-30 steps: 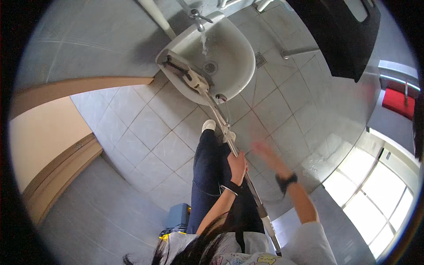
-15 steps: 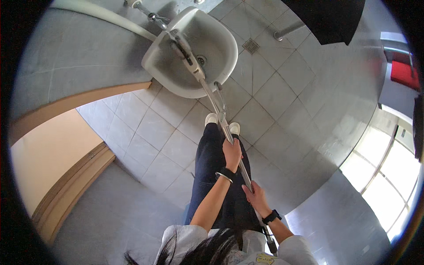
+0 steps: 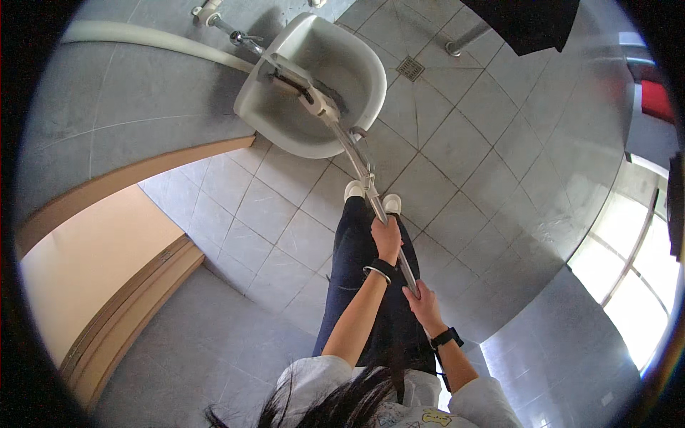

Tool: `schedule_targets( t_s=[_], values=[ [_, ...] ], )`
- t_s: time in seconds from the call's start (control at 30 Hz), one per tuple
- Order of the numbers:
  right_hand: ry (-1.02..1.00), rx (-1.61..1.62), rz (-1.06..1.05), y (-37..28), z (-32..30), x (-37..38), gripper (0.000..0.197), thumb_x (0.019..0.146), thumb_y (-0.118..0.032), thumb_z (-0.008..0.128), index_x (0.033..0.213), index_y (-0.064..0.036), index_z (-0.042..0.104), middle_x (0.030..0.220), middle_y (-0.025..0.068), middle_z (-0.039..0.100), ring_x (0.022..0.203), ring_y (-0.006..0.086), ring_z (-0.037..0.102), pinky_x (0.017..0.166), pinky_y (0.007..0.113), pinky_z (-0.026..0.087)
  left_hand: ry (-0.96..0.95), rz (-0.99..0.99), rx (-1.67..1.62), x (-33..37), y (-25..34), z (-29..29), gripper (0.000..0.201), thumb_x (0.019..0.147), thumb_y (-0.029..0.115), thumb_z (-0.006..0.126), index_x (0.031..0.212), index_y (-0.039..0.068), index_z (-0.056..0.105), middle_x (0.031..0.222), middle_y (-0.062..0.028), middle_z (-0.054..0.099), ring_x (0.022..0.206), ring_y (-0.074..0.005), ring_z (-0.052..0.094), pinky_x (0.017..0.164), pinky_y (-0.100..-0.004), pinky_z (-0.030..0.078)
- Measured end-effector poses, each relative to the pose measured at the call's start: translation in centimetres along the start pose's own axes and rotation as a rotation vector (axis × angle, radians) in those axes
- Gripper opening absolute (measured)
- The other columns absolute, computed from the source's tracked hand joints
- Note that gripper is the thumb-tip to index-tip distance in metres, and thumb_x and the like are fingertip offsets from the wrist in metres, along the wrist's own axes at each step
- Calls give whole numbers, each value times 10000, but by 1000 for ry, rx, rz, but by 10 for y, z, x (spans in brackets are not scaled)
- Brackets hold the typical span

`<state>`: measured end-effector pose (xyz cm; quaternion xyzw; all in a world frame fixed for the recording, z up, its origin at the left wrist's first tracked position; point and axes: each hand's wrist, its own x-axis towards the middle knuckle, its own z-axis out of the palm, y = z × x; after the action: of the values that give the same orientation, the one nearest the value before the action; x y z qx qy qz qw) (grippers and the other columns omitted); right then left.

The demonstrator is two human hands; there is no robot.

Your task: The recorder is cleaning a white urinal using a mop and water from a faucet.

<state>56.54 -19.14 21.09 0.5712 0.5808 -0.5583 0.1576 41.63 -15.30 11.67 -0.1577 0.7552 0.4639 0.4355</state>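
A sponge mop with a long metal pole slants across the view, from my body to the washbasin. My left hand is wrapped round the pole just below its lever section. Lower down, my right hand grips the same pole, thumb along it. The mop head, with a pale frame, lies over the basin's bowl, its far end close to the chrome tap. I cannot tell whether water runs. The frame partly covers the drain hole, and the pole's lower end is hidden by my right arm.
Grey tiles cover the floor, with a square floor drain right of the basin. A white pipe runs along the left wall. The doorway with a wooden frame is at left, a bright window at right. Something black hangs at top right.
The mop head has swung a little, its far end now farther left toward the tap and its frame nearer the drain hole. Both hands keep their grip. The whole view has shifted slightly.
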Motion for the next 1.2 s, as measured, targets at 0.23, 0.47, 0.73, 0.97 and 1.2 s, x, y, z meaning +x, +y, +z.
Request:
schedule_targets(
  t_s=[0.23,0.47,0.73,0.97,1.2],
  values=[
    [35,49,-74,33,9,19,317,808,-314,565,769,-24,445,481,111,457,412,235,505,394,319,371,-87,-61,-31,10,-13,4,178,794,139,457,658,37,406,431,-30,399,317,-128,418,302,-267,380],
    [72,26,-131,44,16,27,313,811,-301,563,737,-30,427,490,129,408,436,270,468,410,346,332,-112,-27,-25,16,-23,0,246,799,141,468,585,33,412,424,-35,409,323,-130,428,313,-276,391],
    [99,-86,-155,48,24,37,312,816,-320,545,783,-25,451,528,160,469,515,359,516,421,390,355,-187,-49,-3,32,-41,-5,191,768,98,479,613,-9,449,431,-54,441,328,-147,458,320,-282,409],
    [130,-77,-205,70,42,52,352,818,-339,529,834,11,491,531,173,495,527,356,534,429,398,378,-166,-54,26,37,-45,-8,183,763,80,493,608,-6,449,436,-67,442,330,-153,455,328,-295,416],
    [136,-27,-231,68,37,61,304,818,-310,532,762,-17,473,508,157,479,497,328,533,422,385,373,-209,-82,59,41,-44,-6,251,778,118,502,561,15,432,464,-64,447,360,-154,456,367,-304,443]
  ],
)
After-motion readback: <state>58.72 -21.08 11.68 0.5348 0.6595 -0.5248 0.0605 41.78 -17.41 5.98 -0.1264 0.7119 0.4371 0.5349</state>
